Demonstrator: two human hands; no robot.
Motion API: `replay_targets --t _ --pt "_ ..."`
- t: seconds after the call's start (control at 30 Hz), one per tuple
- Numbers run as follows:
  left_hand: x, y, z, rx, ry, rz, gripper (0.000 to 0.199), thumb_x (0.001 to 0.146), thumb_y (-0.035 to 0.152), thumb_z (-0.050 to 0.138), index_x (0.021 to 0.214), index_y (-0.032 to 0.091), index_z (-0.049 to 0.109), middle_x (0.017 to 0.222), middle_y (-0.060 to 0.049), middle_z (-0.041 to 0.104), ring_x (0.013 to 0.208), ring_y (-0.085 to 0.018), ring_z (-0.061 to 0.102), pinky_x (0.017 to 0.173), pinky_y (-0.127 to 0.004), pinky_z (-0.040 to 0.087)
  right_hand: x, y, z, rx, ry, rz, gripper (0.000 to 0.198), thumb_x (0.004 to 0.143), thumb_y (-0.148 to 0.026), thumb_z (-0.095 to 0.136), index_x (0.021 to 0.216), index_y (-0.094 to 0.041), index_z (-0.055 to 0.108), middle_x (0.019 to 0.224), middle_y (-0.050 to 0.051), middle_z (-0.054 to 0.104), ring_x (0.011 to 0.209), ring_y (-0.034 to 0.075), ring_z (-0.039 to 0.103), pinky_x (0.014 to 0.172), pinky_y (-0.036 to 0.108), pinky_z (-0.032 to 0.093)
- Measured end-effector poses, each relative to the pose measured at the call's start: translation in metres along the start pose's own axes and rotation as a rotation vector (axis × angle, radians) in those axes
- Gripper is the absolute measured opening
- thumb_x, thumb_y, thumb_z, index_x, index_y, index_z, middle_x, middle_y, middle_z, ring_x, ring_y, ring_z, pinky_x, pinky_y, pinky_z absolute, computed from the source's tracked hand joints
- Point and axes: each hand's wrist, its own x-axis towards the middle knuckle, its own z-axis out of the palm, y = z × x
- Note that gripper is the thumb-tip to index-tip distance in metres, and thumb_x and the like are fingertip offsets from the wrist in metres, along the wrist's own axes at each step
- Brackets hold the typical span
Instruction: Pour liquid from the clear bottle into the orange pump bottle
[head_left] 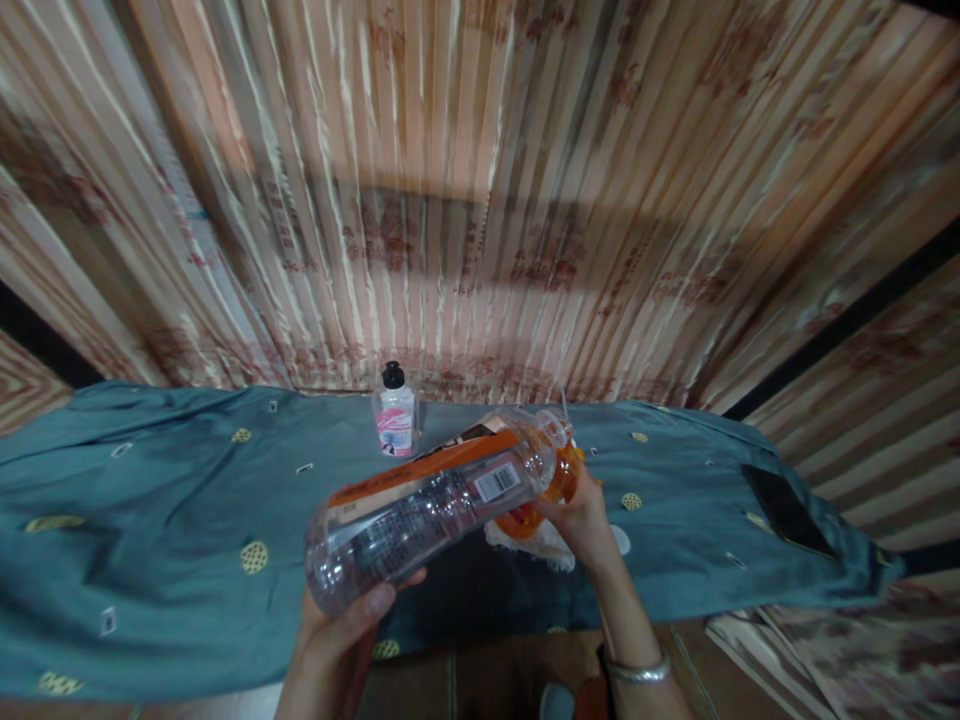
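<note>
My left hand [349, 625] is wrapped round the base of a large clear plastic bottle [442, 510] with an orange and cream label and a barcode. The bottle lies tilted, its uncapped neck pointing up and to the right. Behind that neck, my right hand [585, 515] grips a translucent orange bottle [517, 522], partly hidden by the clear one. The two bottle mouths are close together; whether they touch I cannot tell. Under the orange bottle lies a crumpled white cloth or tissue [551, 550]. A small white disc [621, 540], perhaps a cap, is beside my right wrist.
A clear bottle with a black cap and pink label [395, 420] stands upright at the back. A dark flat phone-like object [787, 508] lies at the right. Green patterned cloth [187, 500] covers the table; a pleated curtain [450, 250] hangs directly behind it.
</note>
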Motion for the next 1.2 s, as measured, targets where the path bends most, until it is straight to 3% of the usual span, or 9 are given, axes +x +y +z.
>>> replay_targets --t 0.27,0.7,1.2 --pt "0.000 0.003 -0.002 0.006 -0.046 -0.029 0.081 0.055 0.023 0.095 0.129 0.038 0.066 0.111 0.001 0.078 0.094 -0.027 0.075 0.067 -0.033 0.065 0.000 -0.003 -0.002 -0.066 0.013 -0.010 0.052 0.061 -0.045 0.089 0.103 -0.024 0.065 0.097 0.007 0.082 0.085 0.028 0.079 0.077 0.040 0.066" --pt "-0.002 0.003 0.002 -0.007 -0.097 -0.034 0.079 0.060 0.020 0.091 0.134 0.029 0.064 0.114 -0.006 0.078 0.093 -0.027 0.075 0.068 -0.033 0.066 0.002 0.009 -0.010 -0.087 0.040 0.063 0.058 0.056 -0.039 0.089 0.106 -0.021 0.066 0.101 0.009 0.082 0.091 0.031 0.078 0.082 0.045 0.064" --pt "0.001 0.001 0.004 -0.001 -0.125 -0.051 0.077 0.056 0.020 0.090 0.129 0.027 0.065 0.113 -0.007 0.076 0.094 -0.030 0.074 0.067 -0.037 0.065 0.004 0.017 -0.018 -0.154 0.027 0.043 0.064 0.057 -0.041 0.090 0.112 -0.021 0.066 0.107 0.010 0.080 0.099 0.032 0.076 0.089 0.045 0.060"
